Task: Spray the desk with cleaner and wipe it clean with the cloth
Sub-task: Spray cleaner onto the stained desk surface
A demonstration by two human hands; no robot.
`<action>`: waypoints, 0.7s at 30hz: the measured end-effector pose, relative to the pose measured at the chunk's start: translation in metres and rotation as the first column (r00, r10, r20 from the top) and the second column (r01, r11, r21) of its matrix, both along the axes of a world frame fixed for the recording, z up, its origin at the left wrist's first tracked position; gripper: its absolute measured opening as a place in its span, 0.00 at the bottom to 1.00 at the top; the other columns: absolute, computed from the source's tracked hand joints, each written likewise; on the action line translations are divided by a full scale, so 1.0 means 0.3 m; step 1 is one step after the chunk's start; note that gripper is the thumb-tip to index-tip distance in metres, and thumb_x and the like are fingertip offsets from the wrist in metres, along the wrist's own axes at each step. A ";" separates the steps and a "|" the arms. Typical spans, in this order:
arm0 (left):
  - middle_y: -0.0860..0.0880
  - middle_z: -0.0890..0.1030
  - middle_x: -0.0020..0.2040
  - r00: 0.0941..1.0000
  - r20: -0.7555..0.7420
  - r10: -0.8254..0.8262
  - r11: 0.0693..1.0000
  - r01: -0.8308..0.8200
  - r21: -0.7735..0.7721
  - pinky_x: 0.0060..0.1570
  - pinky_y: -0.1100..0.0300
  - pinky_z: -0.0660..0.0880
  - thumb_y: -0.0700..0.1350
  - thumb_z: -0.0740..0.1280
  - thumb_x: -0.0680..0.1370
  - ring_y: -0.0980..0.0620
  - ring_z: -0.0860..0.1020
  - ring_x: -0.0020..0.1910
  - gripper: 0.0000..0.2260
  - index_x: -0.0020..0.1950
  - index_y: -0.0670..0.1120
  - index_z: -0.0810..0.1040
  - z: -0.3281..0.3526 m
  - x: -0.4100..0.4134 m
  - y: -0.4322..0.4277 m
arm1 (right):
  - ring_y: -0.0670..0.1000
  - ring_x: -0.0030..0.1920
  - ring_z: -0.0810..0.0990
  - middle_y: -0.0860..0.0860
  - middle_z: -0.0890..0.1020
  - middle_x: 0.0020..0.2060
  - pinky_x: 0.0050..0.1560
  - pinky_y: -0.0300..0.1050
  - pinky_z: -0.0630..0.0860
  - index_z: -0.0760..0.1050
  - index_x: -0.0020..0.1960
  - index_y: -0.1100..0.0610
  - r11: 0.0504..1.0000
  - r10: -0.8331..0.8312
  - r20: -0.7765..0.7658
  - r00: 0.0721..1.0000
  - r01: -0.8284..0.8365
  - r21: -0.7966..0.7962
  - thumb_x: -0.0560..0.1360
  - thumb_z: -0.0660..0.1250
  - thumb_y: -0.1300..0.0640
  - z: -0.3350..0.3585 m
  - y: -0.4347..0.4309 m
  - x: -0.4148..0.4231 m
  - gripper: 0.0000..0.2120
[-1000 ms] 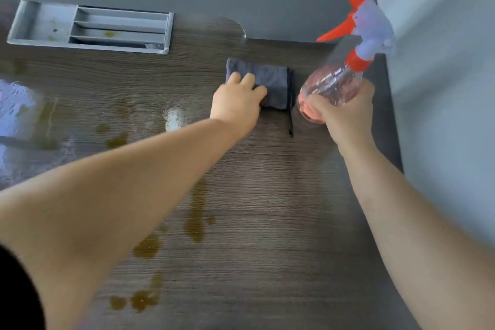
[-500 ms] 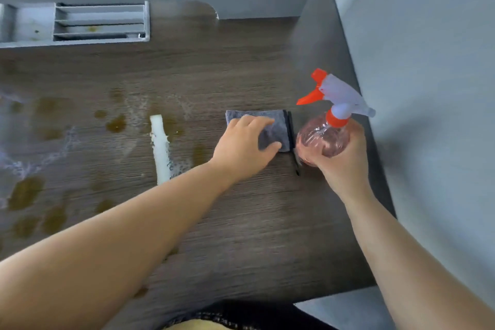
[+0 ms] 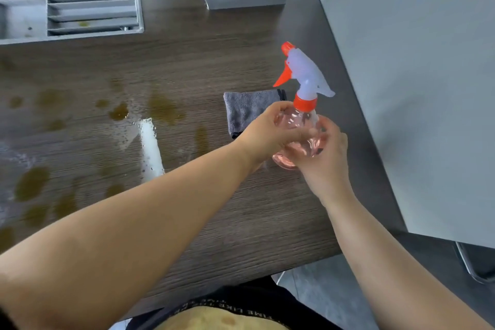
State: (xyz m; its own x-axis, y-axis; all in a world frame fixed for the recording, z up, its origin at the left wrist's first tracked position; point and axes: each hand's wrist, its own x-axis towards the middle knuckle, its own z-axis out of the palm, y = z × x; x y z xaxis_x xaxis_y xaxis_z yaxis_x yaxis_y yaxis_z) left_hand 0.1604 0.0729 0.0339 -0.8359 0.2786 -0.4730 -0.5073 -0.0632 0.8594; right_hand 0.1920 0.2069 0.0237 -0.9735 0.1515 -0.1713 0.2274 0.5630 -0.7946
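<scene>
At the right end of the desk (image 3: 214,61), near the partition:

- Spray bottle (image 3: 301,118): clear pink body, white head, orange trigger. It is upright, and whether its base touches the surface cannot be told.
- Left hand (image 3: 267,131): fingers curled round the bottle's body.
- Right hand (image 3: 328,154): wrapped round the lower body from the other side. The fingertips are blurred, so the grip only appears firm.
- Cloth (image 3: 246,110): grey, folded, flat on the desk just behind the hands. Neither hand is on it.
- Wet streak (image 3: 150,147): droplets around it suggest some spraying is done.
- Brown stains (image 3: 32,182): spread over the left half, unwiped.

Judged outstanding: all the wiping, and perhaps further spray.
</scene>
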 end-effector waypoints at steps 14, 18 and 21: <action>0.51 0.77 0.61 0.981 -0.157 -0.117 0.978 0.086 -0.191 0.65 0.49 0.70 0.56 0.68 0.70 0.54 0.76 0.61 0.31 0.69 0.49 0.64 0.054 -0.005 0.014 | 0.43 0.62 0.71 0.48 0.66 0.67 0.58 0.38 0.73 0.64 0.70 0.46 0.942 0.237 0.079 0.968 -0.209 -0.263 0.65 0.70 0.35 0.116 0.050 -0.161 0.37; 0.51 0.76 0.63 0.961 -0.194 -0.198 0.968 0.160 -0.195 0.63 0.64 0.70 0.51 0.67 0.75 0.60 0.74 0.60 0.26 0.70 0.45 0.64 0.079 -0.007 0.034 | 0.43 0.59 0.75 0.50 0.73 0.64 0.55 0.38 0.75 0.65 0.71 0.49 0.837 0.502 0.032 0.864 -0.477 -0.270 0.68 0.73 0.47 0.190 0.029 -0.249 0.34; 0.58 0.73 0.61 0.944 -0.233 -0.235 0.959 0.185 -0.216 0.58 0.75 0.67 0.47 0.66 0.78 0.67 0.72 0.57 0.25 0.72 0.48 0.60 0.091 0.005 0.035 | 0.42 0.54 0.77 0.48 0.78 0.59 0.49 0.32 0.74 0.70 0.65 0.50 0.789 0.566 -0.042 0.824 -0.555 -0.262 0.72 0.71 0.54 0.235 0.014 -0.278 0.23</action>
